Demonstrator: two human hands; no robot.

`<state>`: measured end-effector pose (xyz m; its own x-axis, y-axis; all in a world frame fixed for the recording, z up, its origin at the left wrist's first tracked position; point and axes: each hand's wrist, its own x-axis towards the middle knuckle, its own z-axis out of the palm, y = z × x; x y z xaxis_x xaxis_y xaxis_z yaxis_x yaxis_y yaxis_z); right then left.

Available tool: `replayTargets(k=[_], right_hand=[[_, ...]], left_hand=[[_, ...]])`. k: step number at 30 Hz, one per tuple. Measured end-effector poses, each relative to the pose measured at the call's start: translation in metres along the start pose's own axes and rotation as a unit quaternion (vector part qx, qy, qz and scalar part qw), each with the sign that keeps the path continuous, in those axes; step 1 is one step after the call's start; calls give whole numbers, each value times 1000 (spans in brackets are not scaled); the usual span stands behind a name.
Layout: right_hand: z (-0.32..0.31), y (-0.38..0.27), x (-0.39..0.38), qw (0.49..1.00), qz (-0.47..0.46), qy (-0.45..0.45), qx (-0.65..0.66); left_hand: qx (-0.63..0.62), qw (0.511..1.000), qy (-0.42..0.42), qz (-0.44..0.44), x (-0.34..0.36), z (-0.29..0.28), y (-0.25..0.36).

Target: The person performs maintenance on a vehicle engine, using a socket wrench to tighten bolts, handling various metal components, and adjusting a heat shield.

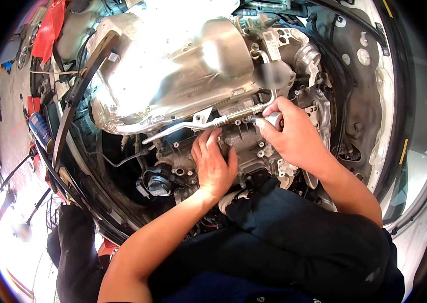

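A metal pipe with a ribbed flexible section (239, 113) runs along the lower edge of a large shiny metal heat shield (173, 65). Just below it, my left hand (213, 164) rests on the engine block (246, 151), fingers bent and apart, tips against the metal near the pipe. My right hand (295, 139) grips a short silver cylindrical tool (275, 120) between thumb and fingers, its narrow end at the engine beside the flexible section. What that end touches is too small to make out. A round dark-and-silver fitting (158, 184) sits left of my left hand.
A dark curved bar (87, 76) crosses the left side of the engine bay. Beyond it are a blue can (41, 132), a red cloth (47, 33) and cables. The car's body edge (380, 116) bounds the right. My dark-clothed legs (294, 237) lie over the near side.
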<state>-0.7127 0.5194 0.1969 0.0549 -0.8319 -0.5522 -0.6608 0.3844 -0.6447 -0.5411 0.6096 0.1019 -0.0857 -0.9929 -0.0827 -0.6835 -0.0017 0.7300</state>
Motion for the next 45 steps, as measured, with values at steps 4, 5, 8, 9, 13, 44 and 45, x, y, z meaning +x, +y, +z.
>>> replayTargets(k=[4, 5, 8, 9, 13, 44, 45], right_hand=[[3, -8, 5, 997, -6, -2, -83], [3, -5, 8, 989, -47, -1, -141], [4, -12, 17, 969, -100, -45, -222], [2, -14, 19, 958, -110, -84, -250], [-7, -22, 29, 900, -186, -118, -377], [-68, 119, -23, 804, -415, 290, -312], [-83, 129, 2, 783, -459, 268, -323]], left_hand=[[8, 998, -49, 28, -22, -17, -2], [8, 999, -47, 23, -28, -17, -3], [-34, 991, -100, 83, -46, -21, -9], [-45, 989, -112, 87, -48, -23, -7], [-69, 985, -113, 115, -43, -21, 0], [60, 995, 37, 72, 44, 39, 10], [59, 995, 33, 74, 45, 39, 14]])
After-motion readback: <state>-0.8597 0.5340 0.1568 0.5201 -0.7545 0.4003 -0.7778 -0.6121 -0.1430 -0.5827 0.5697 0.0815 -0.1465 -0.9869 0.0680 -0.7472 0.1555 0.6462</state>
